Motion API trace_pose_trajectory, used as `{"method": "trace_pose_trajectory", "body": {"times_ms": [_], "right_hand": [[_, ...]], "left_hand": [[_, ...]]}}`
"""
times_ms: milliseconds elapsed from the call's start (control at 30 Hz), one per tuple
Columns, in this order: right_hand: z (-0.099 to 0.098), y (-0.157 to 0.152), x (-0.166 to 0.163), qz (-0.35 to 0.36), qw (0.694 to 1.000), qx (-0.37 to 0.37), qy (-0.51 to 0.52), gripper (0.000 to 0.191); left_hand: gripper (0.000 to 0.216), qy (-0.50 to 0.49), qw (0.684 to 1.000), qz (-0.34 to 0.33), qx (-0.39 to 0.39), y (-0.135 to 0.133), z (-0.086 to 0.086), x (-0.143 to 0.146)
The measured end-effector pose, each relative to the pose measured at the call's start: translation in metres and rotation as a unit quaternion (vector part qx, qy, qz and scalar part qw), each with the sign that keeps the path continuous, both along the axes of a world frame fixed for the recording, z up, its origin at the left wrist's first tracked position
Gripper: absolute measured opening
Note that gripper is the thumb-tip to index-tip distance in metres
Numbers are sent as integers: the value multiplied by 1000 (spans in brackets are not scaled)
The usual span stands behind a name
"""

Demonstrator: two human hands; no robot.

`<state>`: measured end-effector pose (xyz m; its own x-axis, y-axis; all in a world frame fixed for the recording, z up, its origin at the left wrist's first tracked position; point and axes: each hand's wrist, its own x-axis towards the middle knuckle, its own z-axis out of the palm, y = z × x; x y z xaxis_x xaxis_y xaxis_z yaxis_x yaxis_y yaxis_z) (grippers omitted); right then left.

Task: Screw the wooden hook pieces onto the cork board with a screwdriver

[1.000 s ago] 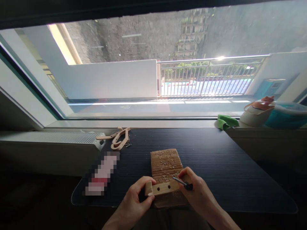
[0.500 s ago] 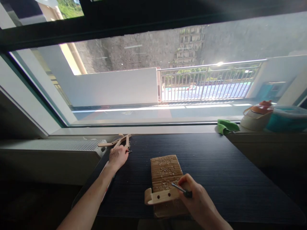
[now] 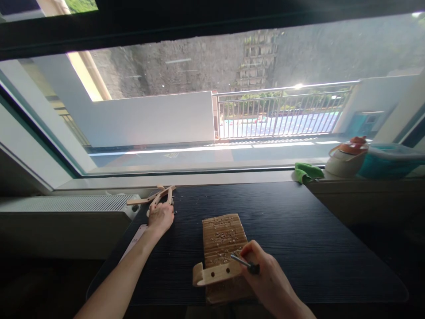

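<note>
Maybe the wooden hook lying across the cardboard could slip, because our right hand grips a screwdriver too, and our left hand, holding we can't tell what, if anything, is over by the screws.

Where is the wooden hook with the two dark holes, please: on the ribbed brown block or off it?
On it: the wooden hook lies across the ribbed brown block, its curled end jutting past the left edge.
</note>
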<state>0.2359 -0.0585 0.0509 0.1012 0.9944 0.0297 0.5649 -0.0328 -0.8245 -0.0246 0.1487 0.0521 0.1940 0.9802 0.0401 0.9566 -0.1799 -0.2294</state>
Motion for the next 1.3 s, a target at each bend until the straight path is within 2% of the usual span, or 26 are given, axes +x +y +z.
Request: {"method": "trace_pose_trajectory", "body": {"times_ms": [633,833,933,1033,1167,1233,1300], "right_hand": [[-11,2,3,4,999,24,-25,8],[-11,2,3,15,999,15,-34,8],[-10,2,3,12,999,8,-36,8],[-7,2,2,7,1000,4,-22,8],[-2,2,1,2,1000,15,-17,7],[0,2,0,-3,1000,11,-17,7],[1,2,0,-8,1000,6,-12,7]], "left_hand": [[31,-34,999,16,-15,4,-2,-6],[31,-59,998,18,-31,0,5,-2],[30,-76,996,9,-38,-6,15,4],[20,-107,993,-25,-47,-23,32,19],[15,-176,971,-133,-90,-65,64,44],[16,-229,946,-196,-118,-89,80,54],[15,-258,928,-232,-136,-111,90,61]]}}
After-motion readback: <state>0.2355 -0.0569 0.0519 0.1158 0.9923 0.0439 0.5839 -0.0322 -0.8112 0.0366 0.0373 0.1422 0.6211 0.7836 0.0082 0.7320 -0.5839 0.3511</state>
